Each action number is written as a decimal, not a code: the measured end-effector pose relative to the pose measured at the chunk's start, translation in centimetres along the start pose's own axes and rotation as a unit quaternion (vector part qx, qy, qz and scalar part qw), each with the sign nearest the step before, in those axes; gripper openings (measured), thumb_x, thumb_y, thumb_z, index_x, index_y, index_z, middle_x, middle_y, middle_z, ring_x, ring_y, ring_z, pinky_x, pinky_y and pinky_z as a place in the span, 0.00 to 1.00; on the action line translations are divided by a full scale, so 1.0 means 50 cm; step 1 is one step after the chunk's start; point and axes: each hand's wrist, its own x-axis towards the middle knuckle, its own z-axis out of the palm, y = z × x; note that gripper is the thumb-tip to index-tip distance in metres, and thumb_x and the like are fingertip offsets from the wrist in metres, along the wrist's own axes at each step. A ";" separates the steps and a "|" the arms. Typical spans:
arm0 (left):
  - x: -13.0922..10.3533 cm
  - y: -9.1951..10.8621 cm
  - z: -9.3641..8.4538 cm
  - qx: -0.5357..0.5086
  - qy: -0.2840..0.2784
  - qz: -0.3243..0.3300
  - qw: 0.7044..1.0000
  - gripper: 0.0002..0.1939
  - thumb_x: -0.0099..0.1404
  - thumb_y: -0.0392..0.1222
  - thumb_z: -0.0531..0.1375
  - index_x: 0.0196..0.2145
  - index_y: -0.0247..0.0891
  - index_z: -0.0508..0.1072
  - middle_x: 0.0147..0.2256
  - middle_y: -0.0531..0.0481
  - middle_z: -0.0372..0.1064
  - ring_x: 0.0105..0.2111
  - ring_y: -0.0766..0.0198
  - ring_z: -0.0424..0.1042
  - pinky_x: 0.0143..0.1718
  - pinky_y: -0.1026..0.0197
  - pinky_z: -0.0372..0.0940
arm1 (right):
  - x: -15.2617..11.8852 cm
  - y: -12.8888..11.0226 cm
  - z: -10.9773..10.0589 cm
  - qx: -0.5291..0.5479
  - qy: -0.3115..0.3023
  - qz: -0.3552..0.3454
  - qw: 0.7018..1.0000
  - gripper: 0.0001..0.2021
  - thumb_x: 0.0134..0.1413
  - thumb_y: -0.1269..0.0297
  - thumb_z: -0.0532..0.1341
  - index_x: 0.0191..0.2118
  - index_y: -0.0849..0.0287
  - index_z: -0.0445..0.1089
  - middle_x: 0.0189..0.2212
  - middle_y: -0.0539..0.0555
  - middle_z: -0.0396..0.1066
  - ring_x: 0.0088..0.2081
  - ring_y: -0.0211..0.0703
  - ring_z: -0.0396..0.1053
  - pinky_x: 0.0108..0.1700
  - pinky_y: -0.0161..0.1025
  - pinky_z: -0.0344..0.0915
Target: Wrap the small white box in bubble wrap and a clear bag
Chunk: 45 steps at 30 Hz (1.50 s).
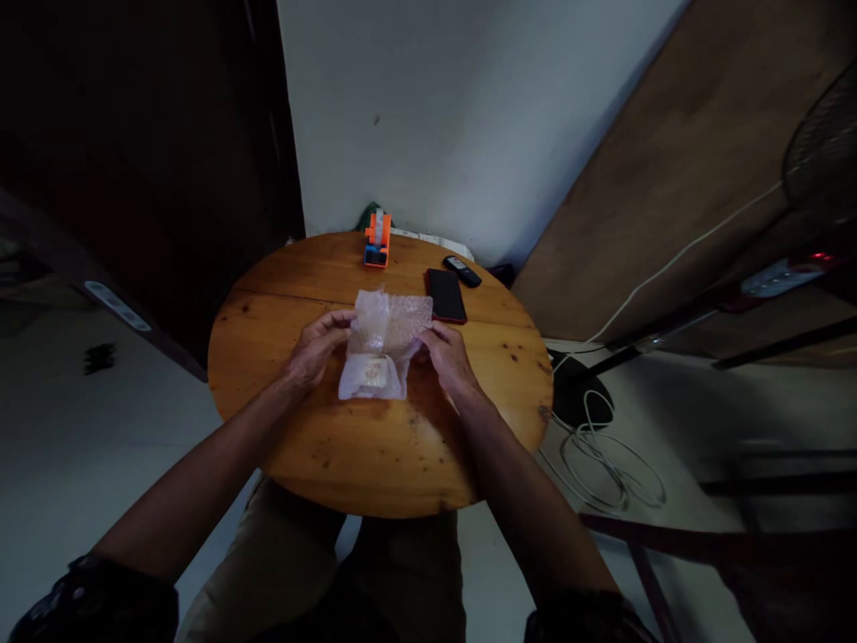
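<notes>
A sheet of clear bubble wrap (410, 314) lies partly raised above the wooden table in front of me. On its near part rests a small pale item with a faint reddish mark (373, 372); its kind cannot be made out, and some wrap seems to lie over its edges. My left hand (321, 346) pinches the wrap's left edge between thumb and fingers. At the right edge, my right hand (447, 353) grips the wrap, with its fingertips partly hidden.
The round wooden table (321, 455) carries an orange and blue tape dispenser (378, 239) at the back. Right of it lie a black phone-like slab with red edges (445, 296) and a dark handset (462, 271). Coiled white cable (606, 478) and a fan (830, 147) are at the right.
</notes>
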 end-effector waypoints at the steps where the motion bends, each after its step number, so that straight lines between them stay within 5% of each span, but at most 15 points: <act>1: -0.001 -0.002 -0.001 0.049 0.016 0.025 0.998 0.19 0.46 0.45 0.68 0.38 0.37 0.77 0.37 0.49 0.73 0.37 0.62 0.70 0.41 0.61 0.65 | 0.000 0.002 0.002 0.021 -0.005 0.022 1.000 0.10 0.47 0.55 0.58 0.25 0.55 0.63 0.20 0.46 0.66 0.22 0.39 0.65 0.25 0.35 0.59; 5: -0.013 -0.009 -0.001 0.236 0.031 0.106 0.965 0.21 0.50 0.51 0.68 0.40 0.38 0.76 0.34 0.51 0.68 0.34 0.63 0.67 0.38 0.62 0.63 | -0.003 0.009 0.014 0.028 -0.017 0.012 0.999 0.11 0.49 0.54 0.58 0.24 0.55 0.62 0.18 0.46 0.65 0.22 0.38 0.65 0.24 0.34 0.59; 9: -0.022 -0.006 0.007 0.289 -0.019 0.070 0.955 0.21 0.49 0.48 0.68 0.40 0.38 0.75 0.30 0.54 0.66 0.30 0.65 0.64 0.34 0.63 0.61 | 0.003 0.023 0.015 -0.027 -0.009 -0.052 0.998 0.13 0.52 0.51 0.57 0.25 0.55 0.63 0.20 0.46 0.65 0.25 0.39 0.64 0.27 0.35 0.60; 14: -0.008 -0.002 -0.002 0.294 0.048 0.051 0.953 0.08 0.49 0.42 0.61 0.29 0.38 0.73 0.24 0.56 0.65 0.25 0.67 0.61 0.29 0.65 0.56 | 0.014 0.036 0.008 -0.071 0.019 -0.084 0.994 0.13 0.51 0.51 0.56 0.25 0.54 0.63 0.22 0.46 0.62 0.28 0.39 0.62 0.30 0.35 0.60; 22: 0.016 -0.002 -0.037 0.197 0.131 -0.020 0.971 0.05 0.51 0.42 0.59 0.23 0.39 0.66 0.18 0.58 0.61 0.19 0.69 0.58 0.21 0.67 0.52 | 0.024 0.037 -0.006 -0.098 0.064 -0.083 0.990 0.13 0.50 0.52 0.55 0.23 0.55 0.62 0.20 0.46 0.59 0.26 0.39 0.57 0.29 0.36 0.53; 30: 0.027 0.003 -0.045 0.233 0.145 -0.012 0.962 0.04 0.54 0.39 0.60 0.29 0.39 0.70 0.21 0.55 0.65 0.22 0.68 0.63 0.23 0.67 0.57 | 0.029 0.037 -0.011 -0.165 0.072 -0.095 0.979 0.12 0.53 0.55 0.55 0.26 0.56 0.67 0.22 0.47 0.65 0.28 0.41 0.63 0.31 0.36 0.57; 36: 0.020 0.005 -0.058 0.322 0.193 0.115 0.920 0.16 0.56 0.40 0.58 0.43 0.38 0.73 0.36 0.49 0.73 0.34 0.63 0.71 0.35 0.64 0.65 | 0.028 0.037 -0.011 -0.279 0.083 -0.081 0.953 0.12 0.57 0.59 0.56 0.37 0.55 0.76 0.32 0.52 0.76 0.34 0.45 0.70 0.38 0.39 0.63; 39: -0.004 0.046 -0.047 0.376 0.125 0.124 0.910 0.12 0.58 0.41 0.58 0.40 0.38 0.76 0.38 0.48 0.76 0.40 0.59 0.73 0.44 0.60 0.66 | 0.024 0.034 -0.013 -0.322 0.083 -0.072 0.940 0.12 0.59 0.59 0.56 0.41 0.53 0.77 0.36 0.53 0.78 0.36 0.46 0.71 0.40 0.39 0.63; 45: -0.023 0.100 -0.008 0.437 -0.212 0.109 0.867 0.20 0.53 0.44 0.68 0.45 0.42 0.79 0.49 0.46 0.76 0.51 0.49 0.72 0.56 0.54 0.62 | 0.019 0.025 -0.010 -0.344 0.075 -0.067 0.934 0.13 0.62 0.59 0.56 0.43 0.53 0.78 0.38 0.54 0.79 0.38 0.47 0.73 0.39 0.40 0.63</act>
